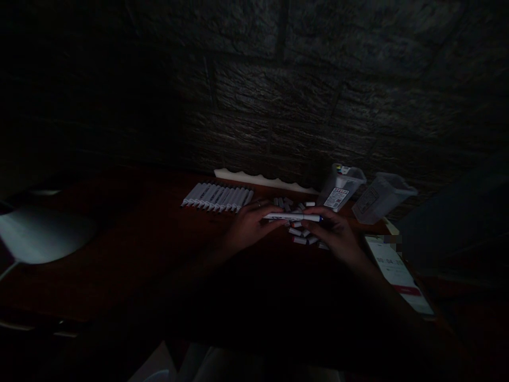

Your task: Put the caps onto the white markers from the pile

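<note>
A white marker (pixel 290 217) with a dark blue end lies level between my two hands. My left hand (pixel 250 225) pinches its left end, and my right hand (pixel 332 231) grips the right part near the blue tip. Under and behind the marker, several loose marker caps (pixel 300 240) are scattered on the table. To the left of my left hand, a row of white markers (pixel 218 197) lies side by side, slanted, with coloured ends towards me.
Two clear plastic containers (pixel 369 199) stand at the back right; the left one has a label. A phone with a lit timer screen (pixel 401 276) lies by the right edge. A white lampshade (pixel 43 236) is at far left. A stone-textured wall (pixel 270 106) rises behind the dark table (pixel 131 239).
</note>
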Demonstrator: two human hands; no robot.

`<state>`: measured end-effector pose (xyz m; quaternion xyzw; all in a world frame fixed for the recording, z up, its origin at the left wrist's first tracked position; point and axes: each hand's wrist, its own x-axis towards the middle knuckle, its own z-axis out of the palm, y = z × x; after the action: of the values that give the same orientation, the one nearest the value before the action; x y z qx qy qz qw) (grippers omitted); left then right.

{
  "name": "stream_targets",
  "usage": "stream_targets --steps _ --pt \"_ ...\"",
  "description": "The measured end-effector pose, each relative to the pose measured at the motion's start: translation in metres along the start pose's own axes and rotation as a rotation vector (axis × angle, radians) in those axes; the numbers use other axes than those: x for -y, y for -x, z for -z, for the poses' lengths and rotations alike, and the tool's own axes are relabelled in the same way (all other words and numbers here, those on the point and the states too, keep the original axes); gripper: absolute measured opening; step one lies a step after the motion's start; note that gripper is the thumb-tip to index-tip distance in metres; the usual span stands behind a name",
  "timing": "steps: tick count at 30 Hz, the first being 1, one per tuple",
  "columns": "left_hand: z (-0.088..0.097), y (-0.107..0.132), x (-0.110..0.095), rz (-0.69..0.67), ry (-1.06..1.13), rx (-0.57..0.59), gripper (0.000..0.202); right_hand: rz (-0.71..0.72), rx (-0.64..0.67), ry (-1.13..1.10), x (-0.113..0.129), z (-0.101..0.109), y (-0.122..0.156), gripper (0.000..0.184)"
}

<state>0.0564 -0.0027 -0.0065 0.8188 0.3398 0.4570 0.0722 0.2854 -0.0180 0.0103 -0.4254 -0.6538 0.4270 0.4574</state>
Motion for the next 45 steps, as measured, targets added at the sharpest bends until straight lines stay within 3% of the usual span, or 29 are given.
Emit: stream_targets --steps 8,14,18,36,45 --pt "-0.001 0.003 -0.001 0.088 0.066 0.011 0.024 -0.063 -0.013 -0.122 -0.002 0.004 -0.002 0.031" --pt "-0.002 0.003 0.000 0.144 0.106 0.019 0.021 -0.089 -0.097 -0.287 -0.008 0.006 -0.005 0.032" --pt "-0.003 0.004 -0.001 0.149 0.086 -0.002 0.020 -0.125 -0.068 -0.361 -0.006 0.004 -0.005 0.035" --pt "0.000 0.004 -0.006 0.131 0.044 -0.011 0.018 -0.114 -0.038 -0.443 -0.006 0.004 -0.005 0.029" --pt "-0.003 0.006 -0.013 0.133 0.057 0.011 0.016 -0.082 -0.100 -0.402 -0.004 -0.003 -0.006 0.025"
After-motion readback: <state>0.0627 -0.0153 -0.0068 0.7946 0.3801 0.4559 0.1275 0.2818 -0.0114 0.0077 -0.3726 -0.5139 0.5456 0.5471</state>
